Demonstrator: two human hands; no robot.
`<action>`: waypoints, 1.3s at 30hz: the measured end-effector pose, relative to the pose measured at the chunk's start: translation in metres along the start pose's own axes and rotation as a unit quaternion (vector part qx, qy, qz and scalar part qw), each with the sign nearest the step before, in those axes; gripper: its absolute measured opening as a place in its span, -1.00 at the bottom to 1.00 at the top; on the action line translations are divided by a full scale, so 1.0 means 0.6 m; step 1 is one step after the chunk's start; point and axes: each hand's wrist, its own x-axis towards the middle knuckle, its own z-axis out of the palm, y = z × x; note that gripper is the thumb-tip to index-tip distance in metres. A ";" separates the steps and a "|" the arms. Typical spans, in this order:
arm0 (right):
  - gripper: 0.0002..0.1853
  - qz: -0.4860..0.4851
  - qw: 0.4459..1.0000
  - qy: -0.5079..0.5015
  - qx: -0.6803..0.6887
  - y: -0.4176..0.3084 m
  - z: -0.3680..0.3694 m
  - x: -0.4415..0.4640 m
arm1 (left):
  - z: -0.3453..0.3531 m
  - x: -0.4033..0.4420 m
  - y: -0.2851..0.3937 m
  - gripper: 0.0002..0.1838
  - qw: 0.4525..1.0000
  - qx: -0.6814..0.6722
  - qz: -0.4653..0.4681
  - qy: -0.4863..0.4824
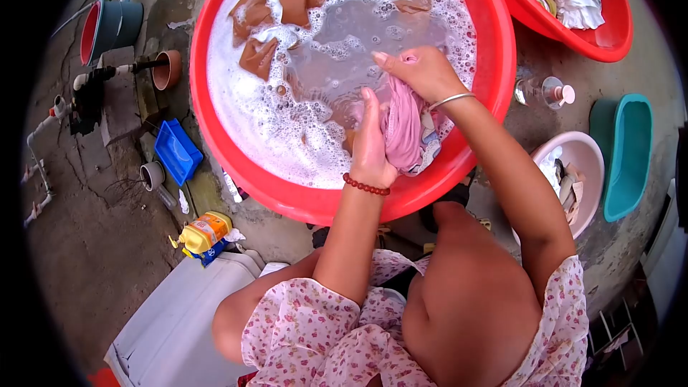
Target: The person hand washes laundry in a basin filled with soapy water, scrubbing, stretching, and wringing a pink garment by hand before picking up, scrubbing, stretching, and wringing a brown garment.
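Note:
A bunched pink cloth [403,129] is held at the near right part of a large red basin [496,64] full of sudsy water. My right hand [423,75] is closed on the cloth's upper end, its fingers curled. My left hand [373,143] is against the cloth's left side, gripping its lower part, with the thumb pointing up. A light patterned cloth [430,145] hangs at the right of the pink one. Brown cloth [301,1] pokes out of the foam at the far left of the basin.
Upper right, a red tub [609,32] holds white clothes. A clear bottle [545,93], a pale pink basin [589,158] with clothes and a teal tub [627,158] stand right. Left are a blue tray [178,150], a yellow bottle [204,233] and a dark bucket [125,25].

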 end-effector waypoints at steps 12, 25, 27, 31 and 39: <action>-0.37 -0.084 0.972 0.159 -0.150 0.015 0.006 -0.031 | -0.015 0.015 0.029 -0.72 0.959 0.120 0.256 0.001; -0.70 -0.226 0.930 0.220 -0.191 -0.014 0.050 -0.048 | 0.035 -0.006 -0.026 -0.63 0.994 -0.101 0.048 -0.016; -0.71 -0.273 0.926 0.214 -0.149 -0.039 0.070 -0.102 | -0.033 0.014 -0.032 -0.65 0.987 -0.130 0.043 -0.086; -0.73 -0.254 0.941 0.161 -0.156 -0.006 0.162 -0.135 | -0.031 0.006 -0.033 -0.65 0.991 -0.123 0.020 -0.051; -0.75 -0.265 0.925 0.222 -0.157 -0.041 0.077 -0.103 | -0.026 0.008 -0.038 -0.59 0.988 -0.129 0.050 -0.070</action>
